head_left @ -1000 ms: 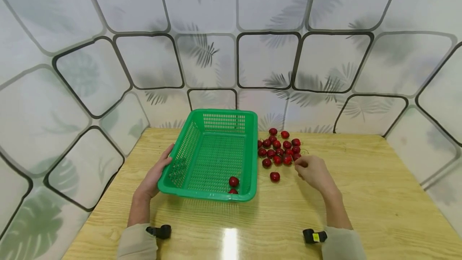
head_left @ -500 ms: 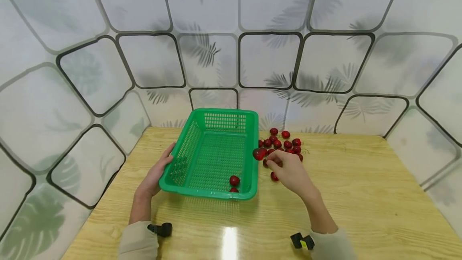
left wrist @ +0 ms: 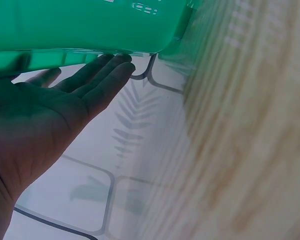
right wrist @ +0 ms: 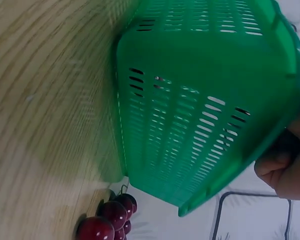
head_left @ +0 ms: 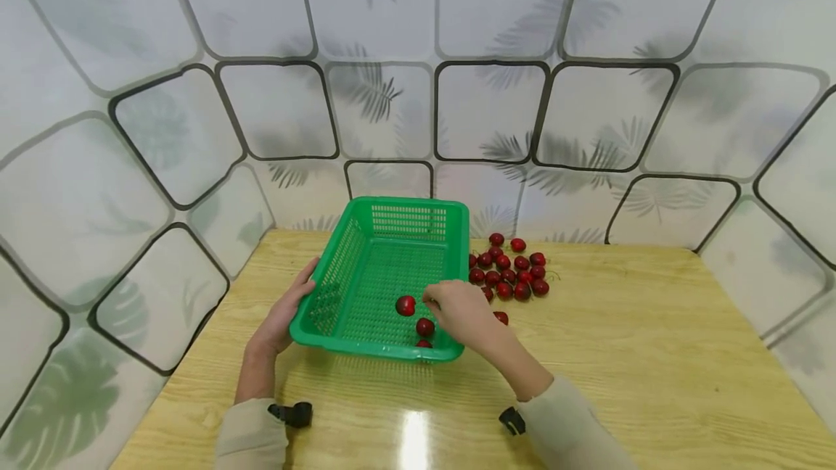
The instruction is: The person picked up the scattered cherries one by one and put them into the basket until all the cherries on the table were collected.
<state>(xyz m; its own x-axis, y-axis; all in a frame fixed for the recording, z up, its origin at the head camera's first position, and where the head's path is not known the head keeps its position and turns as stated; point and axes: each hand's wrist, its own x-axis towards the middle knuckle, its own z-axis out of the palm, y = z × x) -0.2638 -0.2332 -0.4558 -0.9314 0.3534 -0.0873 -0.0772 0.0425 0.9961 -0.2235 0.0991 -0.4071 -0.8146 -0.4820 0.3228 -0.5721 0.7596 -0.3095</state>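
My left hand (head_left: 282, 316) lies against the left side of the green plastic basket (head_left: 457, 238). In the left wrist view its straight fingers (left wrist: 107, 82) touch the basket's outer side below the rim. Over the basket's right part, my right hand (head_left: 465, 314) pinches with thumb and forefinger. A dark red cherry (head_left: 406, 305) hangs just left of those fingertips, apparently held by its stem, too thin to make out. Two more cherries (head_left: 425, 327) lie on the basket floor near its front right corner. In the right wrist view the right hand (right wrist: 287, 170) shows beyond the rim, partly hidden.
A cluster of cherries (head_left: 504, 289) lies on the wooden table (head_left: 653, 354) to the right of the basket. One separate cherry (head_left: 501, 318) sits nearer, partly behind the right forearm. A patterned wall covering (head_left: 483, 107) rises behind the table and at its sides.
My right hand has lifted a cherry from the cluster and carried it left over the basket's right rim. The left hand and basket stay in place.
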